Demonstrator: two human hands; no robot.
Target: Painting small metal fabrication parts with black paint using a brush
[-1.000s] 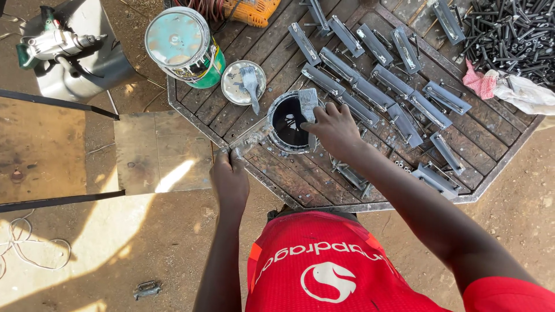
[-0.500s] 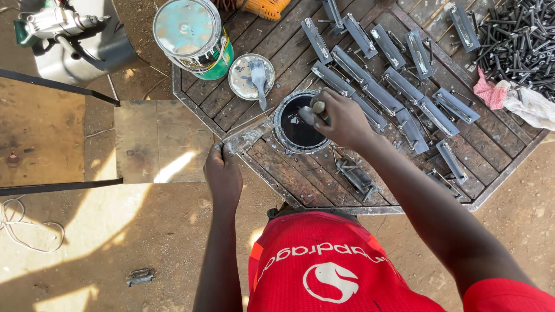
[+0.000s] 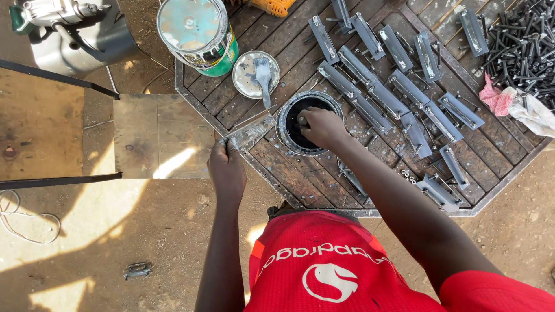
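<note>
My left hand grips the near end of a flat grey metal bracket lying on the edge of an octagonal wooden table. My right hand is closed over the rim of a round can of black paint, its fingers dipped inside, apparently on a brush; what it holds is mostly hidden. A loose lid with a paintbrush on it lies just beyond the can.
Several grey painted brackets lie in rows on the table's right. A large paint tin stands at the far left corner, bolts and a rag at far right. A metal plate lies left.
My right hand has moved down into the paint can. The view has shifted slightly; my left hand keeps its grip on the bracket.
</note>
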